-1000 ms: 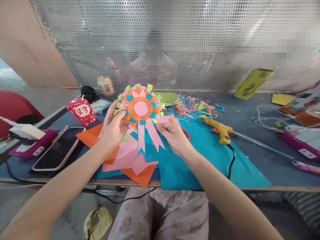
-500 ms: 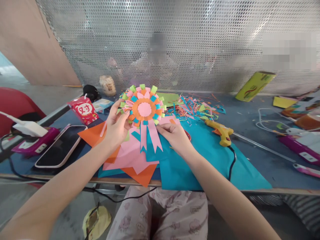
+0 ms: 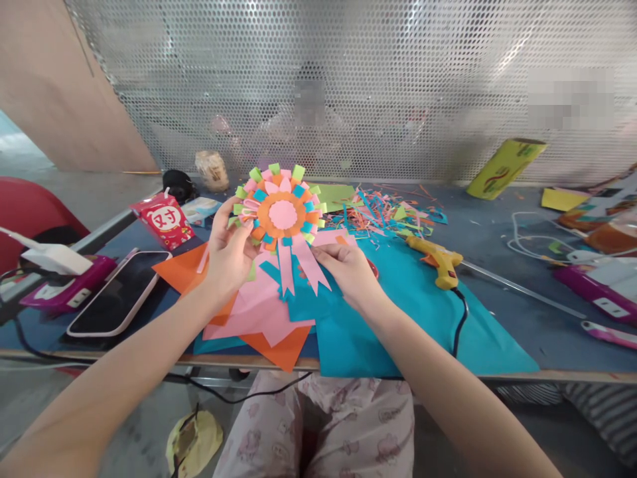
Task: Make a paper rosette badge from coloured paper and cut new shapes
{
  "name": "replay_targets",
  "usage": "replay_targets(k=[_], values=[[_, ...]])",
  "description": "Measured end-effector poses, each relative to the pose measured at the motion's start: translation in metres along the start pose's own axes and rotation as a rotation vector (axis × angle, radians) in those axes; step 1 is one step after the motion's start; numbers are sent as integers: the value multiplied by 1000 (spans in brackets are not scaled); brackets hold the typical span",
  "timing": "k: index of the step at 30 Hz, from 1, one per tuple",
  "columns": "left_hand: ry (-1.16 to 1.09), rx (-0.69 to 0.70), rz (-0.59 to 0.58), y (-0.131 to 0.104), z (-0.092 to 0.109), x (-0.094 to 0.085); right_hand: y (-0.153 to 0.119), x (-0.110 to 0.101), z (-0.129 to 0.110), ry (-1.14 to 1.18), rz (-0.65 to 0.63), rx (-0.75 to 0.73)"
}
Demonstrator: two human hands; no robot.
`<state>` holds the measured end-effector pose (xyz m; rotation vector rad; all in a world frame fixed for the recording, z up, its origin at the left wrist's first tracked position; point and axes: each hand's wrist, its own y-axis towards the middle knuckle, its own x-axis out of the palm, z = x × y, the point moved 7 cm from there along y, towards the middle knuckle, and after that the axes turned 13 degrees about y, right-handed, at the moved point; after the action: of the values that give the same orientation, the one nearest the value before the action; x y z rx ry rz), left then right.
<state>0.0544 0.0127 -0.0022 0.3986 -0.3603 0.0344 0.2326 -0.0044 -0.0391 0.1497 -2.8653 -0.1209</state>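
Note:
A paper rosette [image 3: 283, 216] with a scalloped pink centre, an orange ring and looped pink, blue, orange and green strips faces me above the table. My left hand [image 3: 229, 249] grips its left edge, thumb in front and the other fingers partly hidden behind. Two pink paper tails with notched ends hang below it. At the edge of the right pink tail [image 3: 309, 265], my right hand [image 3: 351, 269] is closed in a pinch. Pink paper [image 3: 249, 305], orange paper [image 3: 279, 348] and blue paper [image 3: 398, 318] lie beneath both hands.
A yellow glue gun [image 3: 440, 259] with a black cord rests on the right of the blue paper. Paper scraps [image 3: 383, 209] are heaped behind. A phone [image 3: 119, 292], a purple power strip [image 3: 74, 285] and a red packet [image 3: 164, 219] sit at left; a yellow-green tube [image 3: 507, 169] stands back right.
The rosette has shifted slightly left and up with my left hand. Its right pink tail now slants further to the right, with my right fingers at its edge.

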Motion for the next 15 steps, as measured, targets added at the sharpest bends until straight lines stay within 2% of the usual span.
replay_targets(k=[6, 10, 15], values=[[127, -30, 38, -2, -2, -2, 1, 1, -4, -70, -21, -45], [141, -16, 55, -1, -2, -6, 2, -1, -4, -132, 11, -23], [260, -29, -9, 6, -16, -12, 3, 6, 3, 1, -71, 64]])
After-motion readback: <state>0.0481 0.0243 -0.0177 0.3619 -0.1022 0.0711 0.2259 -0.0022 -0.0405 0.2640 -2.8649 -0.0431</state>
